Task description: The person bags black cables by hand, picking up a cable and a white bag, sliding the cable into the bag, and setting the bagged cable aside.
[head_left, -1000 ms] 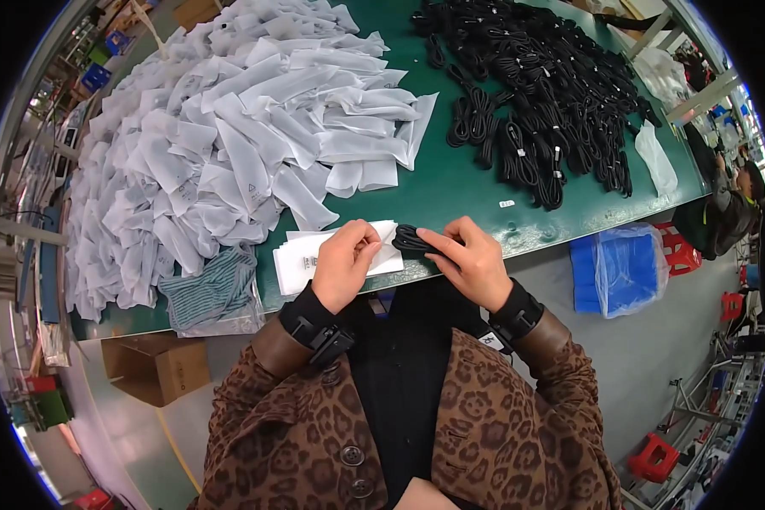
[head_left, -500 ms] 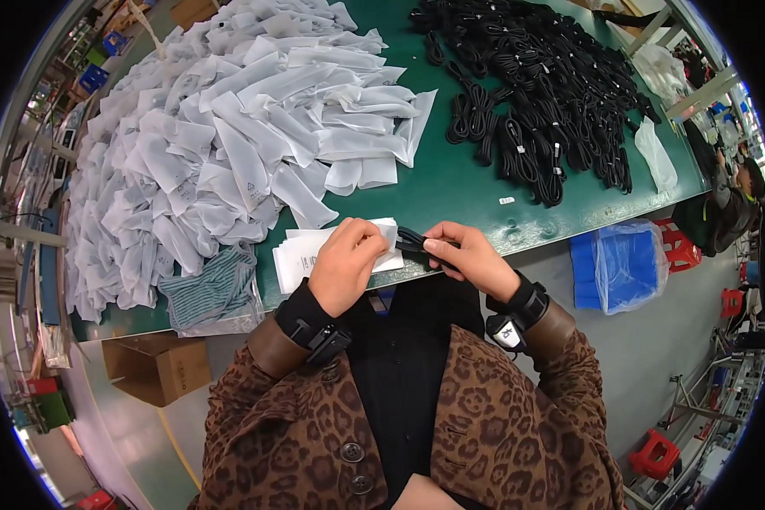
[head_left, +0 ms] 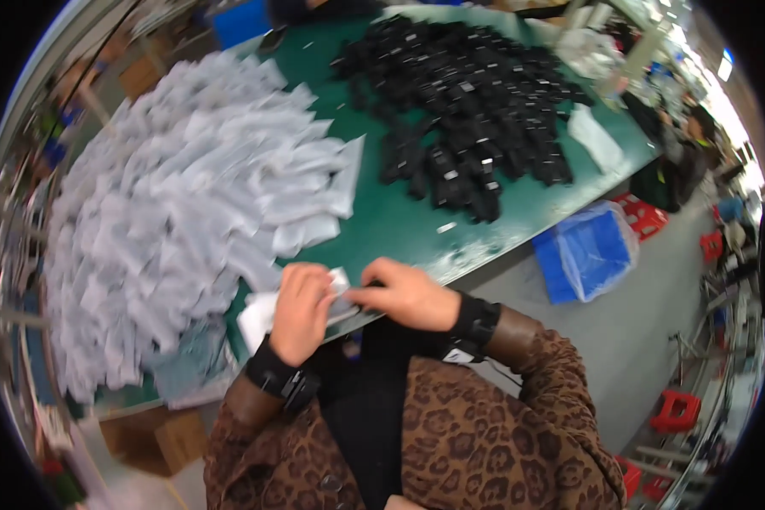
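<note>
My left hand [head_left: 300, 310] pinches a whitish translucent bag [head_left: 340, 279] at the near edge of the green table. Against the bag's right side, my right hand [head_left: 412, 297] is closed around a folded black cable [head_left: 376, 284], mostly hidden by the fingers. Motion blur hides how far the cable sits inside the bag. A stack of flat white bags [head_left: 255, 323] lies under and beside my left hand. Filled whitish bags [head_left: 178, 195] are heaped to the left. Farther back, many bundled black cables [head_left: 476, 102] form a second heap.
A folded blue-green cloth [head_left: 187, 361] lies at the table's near left corner. Below it on the floor stands an open cardboard box [head_left: 157, 438]. To the right of the green table [head_left: 399, 225] is a blue bin with a clear liner [head_left: 582, 255]. Red stools [head_left: 676, 412] stand farther right.
The view has swung, so the table and heaps sit differently in it. My right hand has come closer to my left, and less of the black cable shows between them.
</note>
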`<state>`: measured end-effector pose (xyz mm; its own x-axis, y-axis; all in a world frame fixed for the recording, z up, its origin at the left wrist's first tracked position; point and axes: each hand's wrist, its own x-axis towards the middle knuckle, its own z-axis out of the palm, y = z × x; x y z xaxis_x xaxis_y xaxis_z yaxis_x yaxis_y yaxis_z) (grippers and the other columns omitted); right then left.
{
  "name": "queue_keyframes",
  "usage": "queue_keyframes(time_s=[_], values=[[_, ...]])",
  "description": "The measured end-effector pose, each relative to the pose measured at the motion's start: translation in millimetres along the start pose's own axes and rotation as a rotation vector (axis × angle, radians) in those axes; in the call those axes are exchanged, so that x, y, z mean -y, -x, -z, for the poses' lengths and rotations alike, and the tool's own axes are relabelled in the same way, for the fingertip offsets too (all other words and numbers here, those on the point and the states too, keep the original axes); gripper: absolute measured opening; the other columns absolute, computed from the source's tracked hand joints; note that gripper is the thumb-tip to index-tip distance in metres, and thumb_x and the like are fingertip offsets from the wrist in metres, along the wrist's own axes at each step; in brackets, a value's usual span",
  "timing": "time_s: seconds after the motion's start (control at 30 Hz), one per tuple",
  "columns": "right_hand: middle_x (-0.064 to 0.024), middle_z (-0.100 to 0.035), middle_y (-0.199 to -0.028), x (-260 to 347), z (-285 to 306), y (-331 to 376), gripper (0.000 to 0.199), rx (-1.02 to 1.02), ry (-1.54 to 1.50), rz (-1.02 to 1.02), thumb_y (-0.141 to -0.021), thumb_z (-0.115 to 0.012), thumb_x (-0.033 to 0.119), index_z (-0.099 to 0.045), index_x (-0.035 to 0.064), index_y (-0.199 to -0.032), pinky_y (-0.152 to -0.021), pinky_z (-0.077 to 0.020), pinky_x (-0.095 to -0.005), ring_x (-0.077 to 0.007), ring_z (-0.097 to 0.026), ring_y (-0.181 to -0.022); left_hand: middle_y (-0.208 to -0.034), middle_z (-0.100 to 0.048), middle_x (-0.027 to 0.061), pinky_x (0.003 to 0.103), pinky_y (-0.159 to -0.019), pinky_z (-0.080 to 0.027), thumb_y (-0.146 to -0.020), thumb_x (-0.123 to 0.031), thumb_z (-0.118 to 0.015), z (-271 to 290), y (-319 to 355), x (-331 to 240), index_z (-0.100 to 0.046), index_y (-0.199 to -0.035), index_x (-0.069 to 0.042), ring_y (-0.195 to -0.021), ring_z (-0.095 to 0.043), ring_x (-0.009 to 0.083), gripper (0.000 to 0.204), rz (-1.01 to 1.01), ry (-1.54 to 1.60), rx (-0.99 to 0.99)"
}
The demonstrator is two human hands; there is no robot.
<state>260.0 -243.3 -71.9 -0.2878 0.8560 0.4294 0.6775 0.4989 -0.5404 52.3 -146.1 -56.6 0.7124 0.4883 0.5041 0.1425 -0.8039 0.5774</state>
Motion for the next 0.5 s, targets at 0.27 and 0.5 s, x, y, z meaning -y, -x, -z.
queue_keyframes(time_s=[0.27, 0.5], values=[[-0.0117, -0.053, -0.110, 7.8, 4.1, -28.6, 0.040, -0.274, -0.212, 0.175, -0.085, -0.069, 0.000, -0.063, 0.0115, -0.122, -0.078, -0.0506, -0.0356, -0.0278, -0.057, -0.094, -0.107, -0.057, 0.0169, 0.038, -0.091, -0.043, -0.087, -0.003, -0.057, 27.5, -8.2, 4.1, -0.050, -0.092, 0.000, -0.101, -0.055, 0.0298, 0.009, 0.160, 0.164, 0.080], [-0.0124, -0.051, -0.108, 23.3, 12.3, -40.8, 0.036, -0.465, -0.463, 0.023, -0.083, -0.070, 0.002, -0.058, 0.0047, -0.117, -0.080, -0.0504, -0.0361, -0.0287, -0.057, -0.094, -0.115, -0.057, 0.0126, 0.035, -0.091, -0.046, -0.098, -0.010, -0.052, 28.1, -37.4, 1.6, -0.052, -0.097, 0.000, -0.106, -0.056, 0.0210, 0.010, 0.412, 0.857, -0.015]])
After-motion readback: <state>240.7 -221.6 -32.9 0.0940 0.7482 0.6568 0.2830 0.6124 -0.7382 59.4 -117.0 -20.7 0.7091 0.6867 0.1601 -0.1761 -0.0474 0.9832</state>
